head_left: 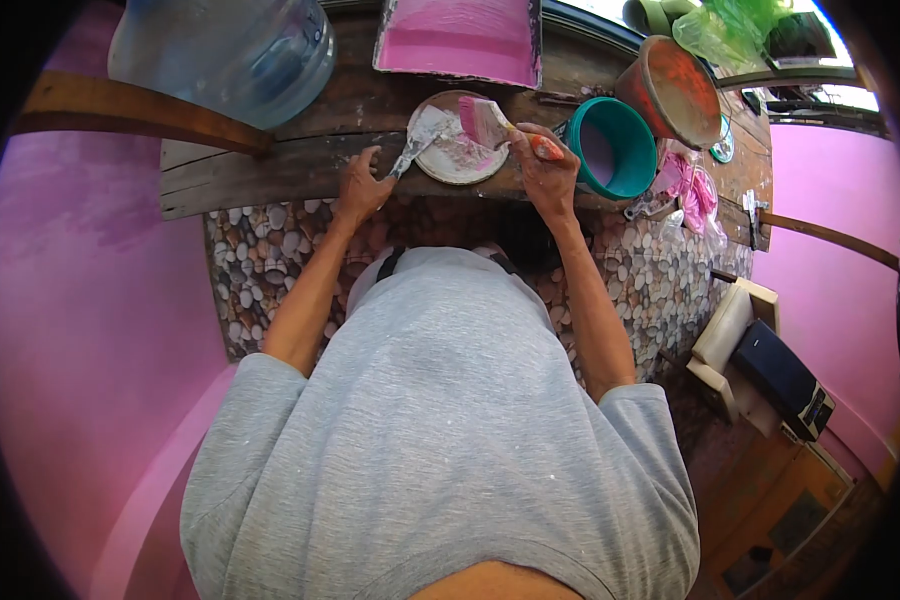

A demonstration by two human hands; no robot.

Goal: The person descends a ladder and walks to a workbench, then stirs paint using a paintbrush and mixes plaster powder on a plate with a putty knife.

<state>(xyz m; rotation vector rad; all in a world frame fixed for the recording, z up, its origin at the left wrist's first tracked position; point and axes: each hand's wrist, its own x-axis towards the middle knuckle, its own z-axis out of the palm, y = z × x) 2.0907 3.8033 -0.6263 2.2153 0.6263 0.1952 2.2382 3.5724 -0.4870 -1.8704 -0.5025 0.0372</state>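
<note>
My right hand (548, 172) is closed around the orange handle of a paintbrush (484, 122). Its pink-coated bristles are over a round white lid or plate (460, 178) smeared with white and pink paint. On the left side of that plate rests a scraper (416, 146), streaked with white, its handle pointing toward me. My left hand (364, 186) is beside the handle's end, fingers apart and thumb close to it; whether they touch, I cannot tell. Just right of my right hand stands a teal bucket (618, 172) with pale liquid inside.
A pink-coated paint tray (458, 58) sits at the back of the wooden table (295, 172). A large clear water bottle (225, 60) is at left, behind a wooden bar (140, 110). At right are an orange-stained bucket (678, 95), pink plastic (695, 190) and a green bag (735, 30).
</note>
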